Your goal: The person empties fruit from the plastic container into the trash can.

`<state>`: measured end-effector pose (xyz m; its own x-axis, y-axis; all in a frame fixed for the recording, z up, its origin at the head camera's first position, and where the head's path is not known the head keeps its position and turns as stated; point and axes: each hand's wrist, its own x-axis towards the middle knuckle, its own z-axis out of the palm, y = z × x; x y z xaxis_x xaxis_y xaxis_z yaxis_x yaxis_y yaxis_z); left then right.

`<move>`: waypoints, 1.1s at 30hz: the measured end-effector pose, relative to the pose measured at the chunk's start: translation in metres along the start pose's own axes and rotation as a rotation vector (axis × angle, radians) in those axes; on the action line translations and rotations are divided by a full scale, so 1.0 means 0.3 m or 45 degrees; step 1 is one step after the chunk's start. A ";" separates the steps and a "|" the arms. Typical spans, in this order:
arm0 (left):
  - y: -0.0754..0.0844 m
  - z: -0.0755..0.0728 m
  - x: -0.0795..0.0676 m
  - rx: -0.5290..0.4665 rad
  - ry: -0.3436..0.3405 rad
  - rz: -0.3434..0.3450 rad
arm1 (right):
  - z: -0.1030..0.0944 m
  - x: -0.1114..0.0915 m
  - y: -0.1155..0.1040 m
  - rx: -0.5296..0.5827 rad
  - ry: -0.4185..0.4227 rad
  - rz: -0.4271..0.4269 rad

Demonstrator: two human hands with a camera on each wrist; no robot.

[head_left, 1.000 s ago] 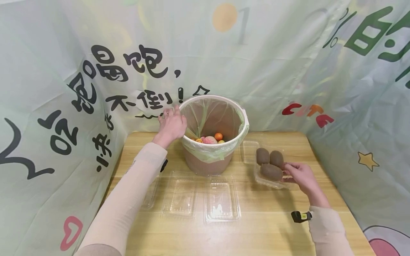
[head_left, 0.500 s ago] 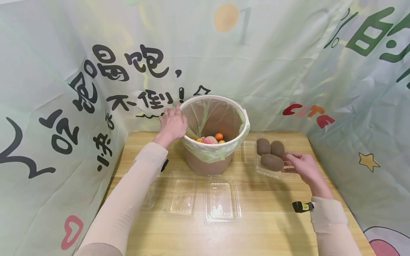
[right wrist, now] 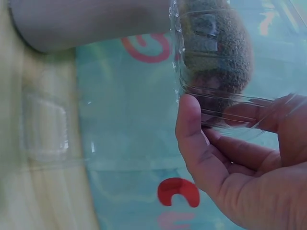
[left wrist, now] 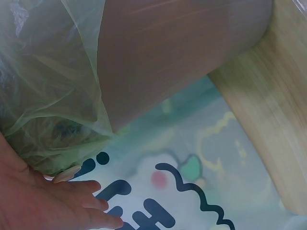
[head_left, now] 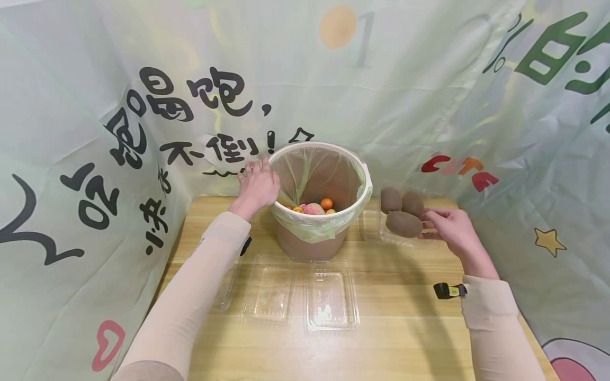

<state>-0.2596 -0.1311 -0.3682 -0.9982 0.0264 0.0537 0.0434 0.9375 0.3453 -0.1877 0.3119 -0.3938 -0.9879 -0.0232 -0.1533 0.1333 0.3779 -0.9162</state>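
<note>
In the head view my right hand [head_left: 450, 227] pinches the right side of a clear plastic container [head_left: 389, 237]. Three brown kiwis [head_left: 404, 224] lie in it, held up over the table's back right. The right wrist view shows thumb and fingers [right wrist: 188, 108] at the container's corner, a fuzzy kiwi [right wrist: 218, 52] behind the plastic. My left hand [head_left: 259, 185] rests on the left rim of a brownish bin [head_left: 310, 246] with a pale green bag [head_left: 316, 231] folded over its edge; its fingers look extended in the left wrist view. Inside the bin sit an orange fruit [head_left: 326, 203] and a pinkish peach-like fruit [head_left: 313, 209].
Several clear plastic containers lie on the wooden table [head_left: 381, 338]: one front centre [head_left: 331, 296], one left of it [head_left: 268, 293], and another part-hidden by the left sleeve [head_left: 190, 286]. One more clear container [head_left: 368, 225] lies right of the bin. Printed cloth walls [head_left: 405, 106] surround the table.
My right hand has lifted the container of kiwis up and away towards the back wall. My left hand stays on the bin's rim.
</note>
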 end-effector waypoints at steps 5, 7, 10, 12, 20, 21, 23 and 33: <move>0.002 -0.003 0.001 0.001 0.001 0.006 | -0.002 0.015 -0.029 0.029 0.028 -0.009; 0.003 -0.005 0.001 0.000 0.003 0.007 | 0.001 0.022 -0.041 0.025 0.042 -0.014; 0.005 -0.007 0.001 -0.005 0.006 0.006 | 0.004 0.030 -0.067 0.014 0.055 -0.022; 0.006 -0.007 0.001 -0.011 0.007 0.004 | 0.005 0.034 -0.088 0.024 0.058 -0.028; 0.006 -0.009 -0.003 -0.007 0.012 0.007 | 0.006 0.041 -0.160 0.039 0.061 -0.060; 0.006 -0.009 -0.003 -0.006 0.012 0.007 | 0.006 0.041 -0.168 0.029 0.065 -0.058; 0.005 -0.009 -0.005 -0.004 0.016 0.008 | 0.008 0.040 -0.181 0.003 0.073 -0.049; -0.002 -0.005 -0.005 -0.017 0.025 0.014 | -0.001 0.047 -0.243 0.056 0.091 -0.071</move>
<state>-0.2580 -0.1322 -0.3671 -0.9967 0.0296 0.0754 0.0547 0.9324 0.3574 -0.2113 0.2843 -0.3291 -0.9968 0.0238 -0.0758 0.0794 0.3372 -0.9381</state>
